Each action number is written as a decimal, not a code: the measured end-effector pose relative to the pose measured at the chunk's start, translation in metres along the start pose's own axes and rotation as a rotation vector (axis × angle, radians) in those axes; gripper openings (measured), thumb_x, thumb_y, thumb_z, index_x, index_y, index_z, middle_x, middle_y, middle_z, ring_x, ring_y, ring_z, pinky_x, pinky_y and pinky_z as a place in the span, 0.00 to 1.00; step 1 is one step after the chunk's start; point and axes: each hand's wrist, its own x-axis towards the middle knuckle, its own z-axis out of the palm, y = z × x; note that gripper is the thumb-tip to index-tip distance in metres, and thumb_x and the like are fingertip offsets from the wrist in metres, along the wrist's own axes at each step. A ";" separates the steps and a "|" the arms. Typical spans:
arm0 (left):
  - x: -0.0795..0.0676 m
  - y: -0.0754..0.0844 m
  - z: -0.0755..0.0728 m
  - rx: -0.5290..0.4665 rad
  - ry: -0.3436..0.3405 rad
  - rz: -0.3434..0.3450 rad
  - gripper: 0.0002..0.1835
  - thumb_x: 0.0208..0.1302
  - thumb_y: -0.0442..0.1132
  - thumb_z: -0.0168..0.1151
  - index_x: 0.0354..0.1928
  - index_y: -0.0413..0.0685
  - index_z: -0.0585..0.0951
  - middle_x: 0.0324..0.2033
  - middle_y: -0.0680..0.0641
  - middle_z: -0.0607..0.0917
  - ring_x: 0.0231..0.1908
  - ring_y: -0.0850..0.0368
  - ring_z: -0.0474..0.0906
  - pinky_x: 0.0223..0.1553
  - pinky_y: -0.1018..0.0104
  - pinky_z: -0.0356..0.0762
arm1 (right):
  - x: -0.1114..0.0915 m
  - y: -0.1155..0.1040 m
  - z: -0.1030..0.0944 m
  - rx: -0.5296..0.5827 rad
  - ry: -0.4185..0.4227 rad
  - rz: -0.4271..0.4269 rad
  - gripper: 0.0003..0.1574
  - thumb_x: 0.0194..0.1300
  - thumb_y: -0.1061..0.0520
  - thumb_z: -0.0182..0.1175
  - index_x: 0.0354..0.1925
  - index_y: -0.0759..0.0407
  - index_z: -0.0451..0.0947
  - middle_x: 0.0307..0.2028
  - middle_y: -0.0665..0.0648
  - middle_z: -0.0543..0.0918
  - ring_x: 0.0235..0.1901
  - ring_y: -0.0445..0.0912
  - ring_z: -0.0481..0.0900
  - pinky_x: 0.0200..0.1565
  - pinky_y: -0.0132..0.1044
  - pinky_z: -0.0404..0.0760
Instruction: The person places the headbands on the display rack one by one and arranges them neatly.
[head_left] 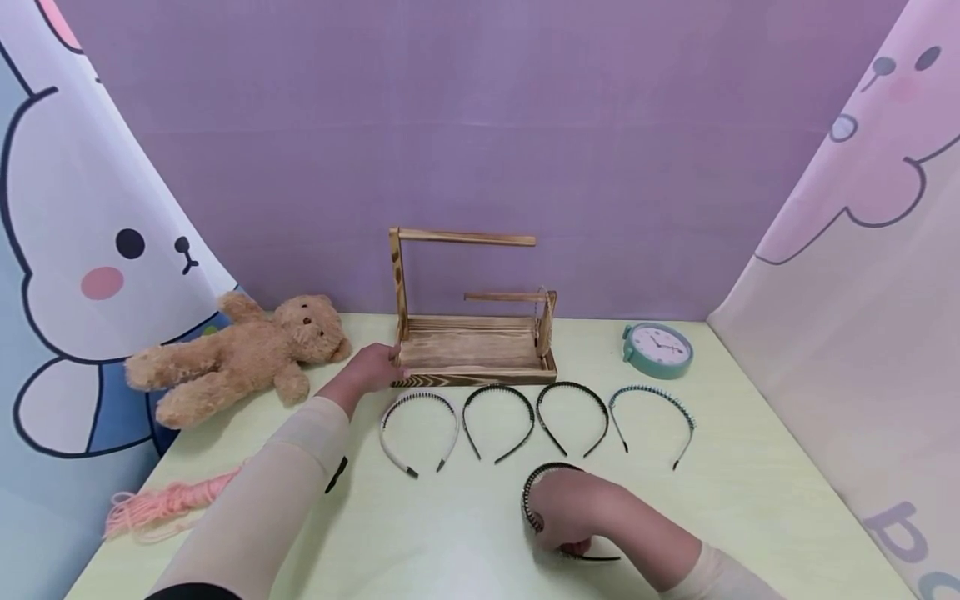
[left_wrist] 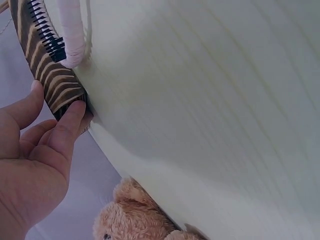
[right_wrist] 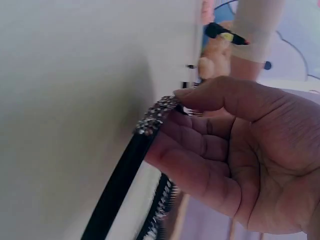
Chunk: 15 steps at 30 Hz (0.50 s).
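Observation:
My left hand grips the front left corner of a wooden rack, thumb and fingers about the corner in the left wrist view. The rack has a long upper bar, a shorter lower bar and a tray base. In my right hand a black toothed headband is pinched between thumb and fingers. Its glittery section shows in the right wrist view. Before the rack lie a white headband, two black ones, the left and the right, and a blue one.
A brown teddy bear lies left of the rack, and pink yarn lies nearer, partly behind my left sleeve. A teal clock lies on the right of the pale table. Purple cloth hangs behind.

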 end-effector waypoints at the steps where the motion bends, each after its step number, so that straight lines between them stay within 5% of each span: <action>1: 0.000 0.000 0.000 -0.001 0.003 0.000 0.36 0.73 0.47 0.55 0.75 0.41 0.56 0.72 0.34 0.61 0.71 0.35 0.57 0.69 0.43 0.60 | -0.002 -0.001 -0.003 -0.007 0.027 -0.029 0.21 0.53 0.61 0.63 0.09 0.50 0.68 0.06 0.45 0.70 0.07 0.38 0.68 0.17 0.29 0.68; 8: 0.002 -0.001 0.001 0.019 0.021 0.025 0.36 0.72 0.47 0.56 0.75 0.39 0.57 0.71 0.33 0.63 0.70 0.35 0.59 0.70 0.44 0.60 | -0.015 -0.001 -0.033 -0.010 0.212 -0.217 0.16 0.53 0.59 0.60 0.17 0.45 0.66 0.13 0.38 0.64 0.15 0.33 0.60 0.21 0.28 0.61; 15: 0.001 -0.002 0.001 0.027 0.025 0.029 0.36 0.72 0.47 0.56 0.75 0.39 0.57 0.71 0.33 0.63 0.70 0.35 0.58 0.70 0.44 0.59 | -0.013 0.002 -0.062 0.103 0.298 -0.316 0.08 0.63 0.61 0.58 0.31 0.47 0.74 0.24 0.39 0.72 0.26 0.31 0.69 0.31 0.28 0.72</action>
